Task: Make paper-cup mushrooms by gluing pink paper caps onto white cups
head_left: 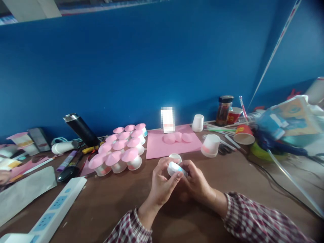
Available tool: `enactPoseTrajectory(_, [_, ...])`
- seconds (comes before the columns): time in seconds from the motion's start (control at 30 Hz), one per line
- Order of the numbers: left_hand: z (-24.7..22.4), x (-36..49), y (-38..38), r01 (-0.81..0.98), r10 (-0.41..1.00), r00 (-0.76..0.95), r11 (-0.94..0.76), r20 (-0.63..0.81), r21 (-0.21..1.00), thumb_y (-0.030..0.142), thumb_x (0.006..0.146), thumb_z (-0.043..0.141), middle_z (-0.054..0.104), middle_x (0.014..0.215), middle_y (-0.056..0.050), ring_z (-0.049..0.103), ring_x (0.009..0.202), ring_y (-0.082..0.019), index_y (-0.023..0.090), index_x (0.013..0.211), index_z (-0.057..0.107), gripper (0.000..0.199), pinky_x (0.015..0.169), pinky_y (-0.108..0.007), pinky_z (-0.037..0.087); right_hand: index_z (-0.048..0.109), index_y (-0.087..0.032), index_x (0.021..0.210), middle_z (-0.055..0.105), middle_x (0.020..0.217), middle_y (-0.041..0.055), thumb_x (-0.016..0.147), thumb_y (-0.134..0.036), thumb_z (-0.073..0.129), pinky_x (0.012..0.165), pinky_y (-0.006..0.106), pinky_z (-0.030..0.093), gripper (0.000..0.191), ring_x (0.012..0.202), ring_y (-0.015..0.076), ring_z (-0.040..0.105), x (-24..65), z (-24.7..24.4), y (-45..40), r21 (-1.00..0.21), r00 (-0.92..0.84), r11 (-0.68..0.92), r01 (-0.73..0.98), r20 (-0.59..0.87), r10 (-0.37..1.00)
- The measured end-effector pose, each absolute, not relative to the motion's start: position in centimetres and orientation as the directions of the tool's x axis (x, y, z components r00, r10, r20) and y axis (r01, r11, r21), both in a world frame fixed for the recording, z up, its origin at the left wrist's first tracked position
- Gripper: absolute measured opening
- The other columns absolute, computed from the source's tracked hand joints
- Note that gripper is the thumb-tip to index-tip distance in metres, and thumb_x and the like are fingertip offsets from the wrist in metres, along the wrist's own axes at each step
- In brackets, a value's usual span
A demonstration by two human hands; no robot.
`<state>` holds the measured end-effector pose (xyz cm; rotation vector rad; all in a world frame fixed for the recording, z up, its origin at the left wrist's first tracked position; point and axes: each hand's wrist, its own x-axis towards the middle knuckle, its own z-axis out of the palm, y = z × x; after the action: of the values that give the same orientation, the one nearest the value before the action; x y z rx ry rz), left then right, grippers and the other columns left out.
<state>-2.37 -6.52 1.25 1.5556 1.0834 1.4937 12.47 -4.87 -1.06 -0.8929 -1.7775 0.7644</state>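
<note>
Both my hands hold a small white cup-like thing with a blue patch (174, 167), slightly blurred, so its exact kind is unclear. My left hand (162, 185) grips it from the left, with its thumb across the front. On the other side, the fingers of my right hand (198, 182) are curled against it, their tips partly hidden. Just behind my fingers shows the round white rim of another item (175, 157). Beyond it lies a pink sheet (157, 148) bearing several pink paper discs (169, 138). White paper cups topped with pink cones (130, 155) stand in rows at left.
Upturned white cups (211, 145) stand right of the sheet. Farther right are a dark jar (224, 111), red cups (243, 134), pens and a plastic bag (293, 125). A power strip (58, 206), black flask (81, 130) and computer mouse (68, 173) lie left. A blue partition (126, 67) rises behind.
</note>
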Motion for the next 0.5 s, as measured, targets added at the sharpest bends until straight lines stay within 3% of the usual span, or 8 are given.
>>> enactPoseTrajectory(0.13, [1.58,-2.14,-6.72,0.102,0.921,-0.044,-0.381,0.386,0.919,0.032,0.079,0.069,0.064,0.096,-0.007,0.061,0.086,-0.019,0.021,0.094,0.071,0.019,0.073,-0.027,0.051,0.050,-0.023,0.106,0.070,0.085,0.0043,0.085,-0.034,0.058,0.060,0.027,0.051,0.025,0.067,0.0176,0.065,12.53,-1.09,-4.86,-0.800,-0.334,0.559,0.216,0.478,0.813])
enactPoseTrajectory(0.23, [1.78,-2.22,-6.71,0.136,0.898,-0.079,-0.421,0.434,0.897,0.030,0.076,0.072,0.063,0.094,-0.006,0.061,0.087,-0.019,0.021,0.089,0.074,0.016,0.074,-0.026,0.051,0.051,-0.023,0.109,0.071,0.088,0.0050,0.081,-0.031,0.063,0.060,0.026,0.051,0.031,0.068,0.0179,0.065,12.50,-1.27,-4.75,-0.795,-0.343,0.549,0.259,0.456,0.821])
enactPoseTrajectory(0.5, [1.88,-2.23,-6.76,0.055,0.895,-0.147,-0.419,0.422,0.906,0.032,0.073,0.074,0.062,0.072,-0.003,0.056,0.060,-0.012,0.015,0.084,0.073,0.021,0.051,-0.020,0.047,0.059,-0.018,0.101,0.066,0.076,0.0024,0.091,-0.032,0.052,0.058,0.022,0.045,0.019,0.061,0.0131,0.057,13.06,-0.76,-4.68,-0.753,-0.379,0.588,0.294,0.473,0.795])
